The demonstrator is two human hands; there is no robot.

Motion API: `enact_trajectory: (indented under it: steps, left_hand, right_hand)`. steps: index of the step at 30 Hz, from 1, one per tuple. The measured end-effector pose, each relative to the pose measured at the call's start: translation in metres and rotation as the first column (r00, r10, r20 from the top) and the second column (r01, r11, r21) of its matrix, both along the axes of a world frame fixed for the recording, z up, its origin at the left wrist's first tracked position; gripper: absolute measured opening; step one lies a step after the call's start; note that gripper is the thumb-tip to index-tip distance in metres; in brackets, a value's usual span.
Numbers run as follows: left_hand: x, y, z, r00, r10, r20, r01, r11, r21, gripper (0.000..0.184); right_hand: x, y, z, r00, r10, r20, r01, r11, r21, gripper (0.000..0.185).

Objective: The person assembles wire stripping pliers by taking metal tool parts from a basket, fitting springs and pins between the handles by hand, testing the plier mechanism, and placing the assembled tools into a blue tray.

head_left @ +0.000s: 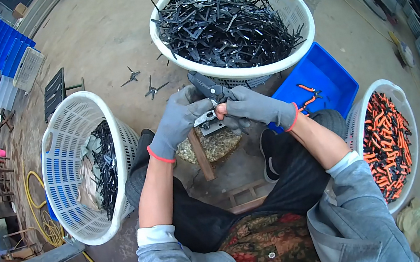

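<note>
My left hand (182,118), in a grey glove with a red cuff, is closed on a black-handled, plier-like hand tool (204,84) in front of me. My right hand (256,105), gloved the same way, has its fingers closed at the tool's metal end, and a bare fingertip shows through the glove. Just under the hands is a small metal block (213,128) on a stone-like base (224,146). A wooden handle (200,154) leans beside it. The fingers hide part of the tool.
A large white basket (308,20) heaped with black crossed tools stands ahead. Another basket (122,173) with black parts is at left. A blue tray (334,77) holds orange-handled pliers (309,96). At right, a basket (413,141) holds many orange-and-black pliers. Two black tools (154,88) lie on the floor.
</note>
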State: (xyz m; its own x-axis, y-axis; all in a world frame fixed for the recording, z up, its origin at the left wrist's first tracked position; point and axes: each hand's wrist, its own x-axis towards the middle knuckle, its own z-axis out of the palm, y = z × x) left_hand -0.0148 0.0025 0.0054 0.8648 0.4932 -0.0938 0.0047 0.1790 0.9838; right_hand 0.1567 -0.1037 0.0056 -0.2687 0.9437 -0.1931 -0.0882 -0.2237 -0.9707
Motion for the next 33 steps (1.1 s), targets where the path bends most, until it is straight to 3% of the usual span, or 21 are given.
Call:
enact_trajectory:
  steps: [5,8,9,10,13,14,18,21,22,25,28,31,32,33]
  left_hand:
    - [0.004,0.001,-0.003,0.996,0.051,-0.076,-0.048,0.998,0.048,0.029]
    - [-0.003,0.009,-0.014,0.991,0.077,-0.106,-0.068,0.994,0.082,0.034]
    - [-0.007,0.013,-0.014,0.986,0.107,-0.131,-0.096,0.991,0.090,0.036]
    - [-0.011,0.017,-0.012,0.978,0.137,-0.158,-0.122,0.987,0.100,0.038]
    - [-0.025,0.023,0.003,0.959,0.245,-0.140,-0.225,0.963,0.149,0.043]
    - [-0.028,0.024,0.002,0.956,0.287,-0.062,-0.274,0.948,0.164,0.044]
    - [-0.037,0.023,0.013,0.924,0.380,-0.046,-0.368,0.915,0.162,0.043]
    - [-0.039,0.026,0.008,0.930,0.363,-0.062,-0.350,0.922,0.166,0.043]
    - [-0.037,0.026,0.010,0.931,0.361,-0.058,-0.348,0.923,0.166,0.043]
    - [-0.040,0.024,0.012,0.930,0.365,-0.049,-0.352,0.921,0.166,0.043]
    - [-0.041,0.023,0.013,0.931,0.362,-0.034,-0.352,0.921,0.168,0.044]
    - [-0.039,0.026,0.005,0.933,0.357,-0.047,-0.345,0.924,0.165,0.044]
    - [-0.038,0.027,0.002,0.936,0.348,-0.058,-0.336,0.928,0.160,0.044]
    - [-0.036,0.030,0.002,0.940,0.334,-0.067,-0.320,0.934,0.160,0.044]
  right_hand:
    - [0.002,0.001,-0.004,0.995,-0.069,0.072,0.072,0.996,-0.043,0.025]
    - [0.010,0.004,-0.016,0.915,-0.079,0.396,0.102,0.994,-0.037,0.024]
    - [0.014,0.007,-0.027,0.856,-0.073,0.513,0.107,0.994,-0.037,0.024]
    - [0.019,0.009,-0.039,0.630,-0.157,0.760,0.019,0.982,0.187,0.026]
    - [0.025,0.009,-0.054,0.423,-0.225,0.878,-0.059,0.960,0.275,0.027]
    - [0.025,0.007,-0.054,0.431,-0.343,0.834,-0.070,0.909,0.410,0.024]
    - [0.019,0.011,-0.035,0.310,-0.428,0.849,-0.179,0.851,0.494,0.018]
    - [0.016,0.004,-0.063,0.107,-0.168,0.980,-0.328,0.924,0.195,0.014]
    - [0.019,0.004,-0.064,0.070,-0.165,0.984,-0.352,0.919,0.179,0.011]
    - [0.019,0.005,-0.058,0.129,-0.195,0.972,-0.337,0.914,0.227,0.011]
    - [0.013,0.007,-0.030,0.339,-0.468,0.816,-0.157,0.827,0.540,0.011]
    - [0.005,0.008,-0.031,0.295,-0.411,0.863,-0.117,0.881,0.459,0.012]
    - [0.005,0.010,-0.059,0.098,-0.160,0.982,-0.283,0.942,0.181,0.014]
    - [0.003,0.010,-0.066,0.114,-0.174,0.978,-0.280,0.939,0.200,0.016]
